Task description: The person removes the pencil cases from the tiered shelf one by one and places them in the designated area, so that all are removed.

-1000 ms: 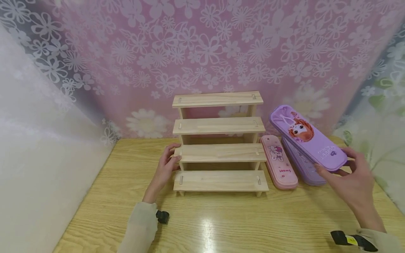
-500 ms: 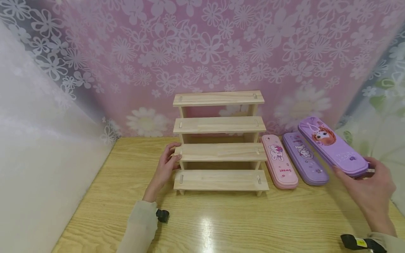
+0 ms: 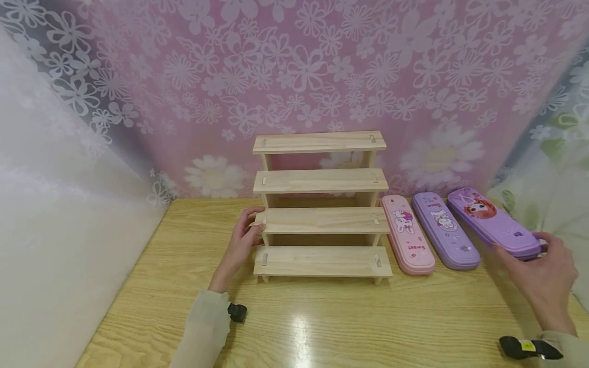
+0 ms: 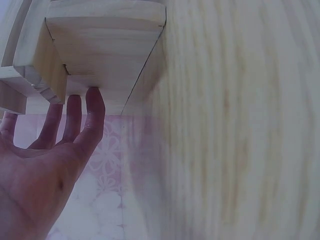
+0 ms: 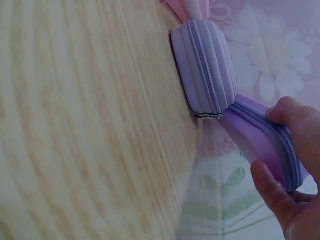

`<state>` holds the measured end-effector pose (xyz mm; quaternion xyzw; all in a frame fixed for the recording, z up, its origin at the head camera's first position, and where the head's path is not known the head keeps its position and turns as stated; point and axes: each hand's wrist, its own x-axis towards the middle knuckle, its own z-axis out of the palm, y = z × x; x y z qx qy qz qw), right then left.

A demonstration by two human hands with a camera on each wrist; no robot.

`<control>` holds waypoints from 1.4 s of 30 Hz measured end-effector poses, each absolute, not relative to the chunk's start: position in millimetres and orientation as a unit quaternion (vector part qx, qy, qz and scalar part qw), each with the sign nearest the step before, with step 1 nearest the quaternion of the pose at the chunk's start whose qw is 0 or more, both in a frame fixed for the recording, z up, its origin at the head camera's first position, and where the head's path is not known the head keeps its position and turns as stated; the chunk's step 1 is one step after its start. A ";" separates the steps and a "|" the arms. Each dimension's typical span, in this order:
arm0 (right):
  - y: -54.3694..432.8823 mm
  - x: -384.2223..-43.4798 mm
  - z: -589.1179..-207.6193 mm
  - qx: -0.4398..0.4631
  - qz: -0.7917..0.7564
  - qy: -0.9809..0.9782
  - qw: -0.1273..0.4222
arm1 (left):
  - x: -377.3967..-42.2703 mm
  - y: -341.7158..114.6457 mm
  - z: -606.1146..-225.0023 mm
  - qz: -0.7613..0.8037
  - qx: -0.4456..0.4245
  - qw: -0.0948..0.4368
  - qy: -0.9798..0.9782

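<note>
My left hand (image 3: 239, 237) grips the left end of a stepped wooden display stand (image 3: 322, 221), at its second step from the bottom. In the left wrist view the fingers (image 4: 94, 117) reach under the step, with fingertips at the side panel. Far right, my right hand (image 3: 543, 273) pinches the near end of a purple pencil case (image 3: 494, 225) with a red-haired doll printed on its lid. The right wrist view shows thumb and fingers on either side of its zipper, this end raised above the table. Left of it lie a lilac pencil case (image 3: 446, 230) and a pink pencil case (image 3: 408, 235).
Everything stands on a light wood-grain table (image 3: 294, 317). The pink case lies right beside the stand's right end. Behind hangs a pink floral curtain (image 3: 294, 66), with pale curtain panels at the left and right sides.
My right hand has carried the doll-printed pencil case rightward and down, from above the lilac case to its right side, uncovering it. The left hand has stayed on the stand.
</note>
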<state>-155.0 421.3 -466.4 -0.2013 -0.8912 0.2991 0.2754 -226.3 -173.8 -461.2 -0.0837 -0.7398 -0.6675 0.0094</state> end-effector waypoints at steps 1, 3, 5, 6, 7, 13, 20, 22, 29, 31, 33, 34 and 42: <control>421.8 -155.5 -466.9 -0.201 0.298 -0.893 0.270 | -226.2 -173.8 -461.1 -0.667 -0.084 0.009 -0.740; 422.5 -156.1 -467.6 -0.203 0.298 -0.898 0.251 | -226.0 -173.7 -461.1 -0.668 -0.083 0.009 -0.739; 423.1 -156.5 -468.0 -0.204 0.301 -0.902 0.232 | -225.6 -173.5 -461.0 -0.668 -0.081 0.009 -0.739; 423.4 -156.5 -468.1 -0.205 0.302 -0.904 0.223 | -225.4 -173.2 -460.8 -0.668 -0.081 0.009 -0.739; 423.6 -156.6 -468.3 -0.205 0.302 -0.906 0.214 | -225.3 -173.0 -460.8 -0.669 -0.080 0.010 -0.739; 425.4 -155.0 -471.7 -0.211 0.286 -0.918 0.175 | -224.3 -171.7 -460.9 -0.675 -0.082 0.007 -0.733; 429.7 -152.3 -472.8 -0.215 0.285 -0.926 0.120 | -226.5 -173.4 -464.9 -0.675 -0.080 0.009 -0.733; 433.3 -152.0 -473.7 -0.205 0.284 -0.930 0.113 | -226.6 -173.0 -464.6 -0.676 -0.080 0.010 -0.733; 429.7 -148.2 -470.3 -0.177 0.262 -0.939 0.132 | -224.0 -172.1 -462.0 -0.676 -0.093 0.008 -0.731; 423.7 -146.3 -467.0 -0.155 0.250 -0.943 0.156 | -221.6 -174.0 -462.1 -0.665 -0.095 0.007 -0.741; 416.5 -144.5 -462.7 -0.129 0.241 -0.946 0.176 | -217.6 -177.1 -462.2 -0.643 -0.096 0.010 -0.760; 412.4 -143.7 -460.6 -0.115 0.241 -0.946 0.184 | -215.0 -179.0 -462.1 -0.627 -0.096 0.014 -0.773; 383.5 -144.1 -457.2 0.051 0.233 -0.930 0.280 | -187.9 -199.3 -455.4 -0.435 -0.121 0.079 -0.889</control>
